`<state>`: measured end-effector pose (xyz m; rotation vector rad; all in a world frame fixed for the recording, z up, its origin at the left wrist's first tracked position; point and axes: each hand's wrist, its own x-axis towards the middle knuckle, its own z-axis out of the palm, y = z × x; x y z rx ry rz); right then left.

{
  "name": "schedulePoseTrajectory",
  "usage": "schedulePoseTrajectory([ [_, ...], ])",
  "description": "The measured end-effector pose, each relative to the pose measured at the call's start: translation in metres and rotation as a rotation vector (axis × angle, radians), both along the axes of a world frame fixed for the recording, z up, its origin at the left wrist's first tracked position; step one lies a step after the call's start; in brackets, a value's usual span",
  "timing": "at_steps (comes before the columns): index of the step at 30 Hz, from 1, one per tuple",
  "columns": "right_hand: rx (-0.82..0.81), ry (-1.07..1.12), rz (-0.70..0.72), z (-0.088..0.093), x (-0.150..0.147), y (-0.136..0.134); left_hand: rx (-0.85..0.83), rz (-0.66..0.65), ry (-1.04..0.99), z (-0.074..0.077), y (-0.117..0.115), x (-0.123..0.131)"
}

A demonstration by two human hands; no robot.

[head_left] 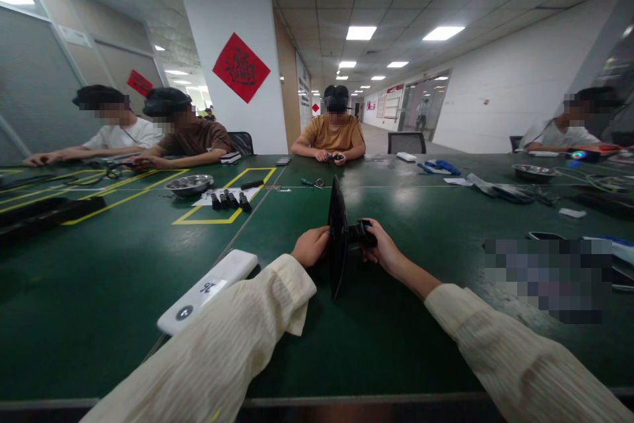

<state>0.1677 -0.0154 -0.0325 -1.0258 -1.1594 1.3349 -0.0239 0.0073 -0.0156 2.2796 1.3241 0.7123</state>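
Note:
A thin black panel [337,245] stands nearly edge-on to me above the green table, and its broad faces hardly show. My left hand [312,246] is closed at the panel's left side, with the fingertips partly hidden by it. From the panel's right side juts a short black bracket-like piece [355,233]. My right hand [379,248] is wrapped around the outer end of that piece. I cannot make out the exact kind of the panel. By my left forearm lies a white oblong device [208,294] with a round button and a handwritten label.
Several black cylindrical parts [230,200] stand on white paper inside a yellow taped outline [198,222]. Behind them is a metal bowl [189,184]; another bowl [533,173] sits far right. Pliers-like tools [313,183] lie ahead. Several people sit around the table [277,357].

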Motion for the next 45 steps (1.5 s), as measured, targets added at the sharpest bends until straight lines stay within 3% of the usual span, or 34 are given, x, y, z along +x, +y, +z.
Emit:
schedulePoseTrajectory([
  [5, -0.020, 0.006, 0.005, 0.0011, -0.0002, 0.0000, -0.007, 0.064, 0.003, 0.0018, -0.0018, 0.0013],
  [13, 0.000, 0.012, -0.005, -0.0016, 0.0001, 0.0010, 0.001, 0.006, 0.002, -0.0007, 0.0015, -0.0009],
  [34, -0.016, -0.011, -0.012, 0.0035, -0.0020, -0.0016, 0.010, 0.054, 0.012, 0.0004, -0.0009, 0.0007],
  [45, -0.002, -0.009, 0.000, 0.0007, 0.0003, -0.0006, 0.040, -0.024, 0.059, 0.0028, -0.0011, -0.0008],
])
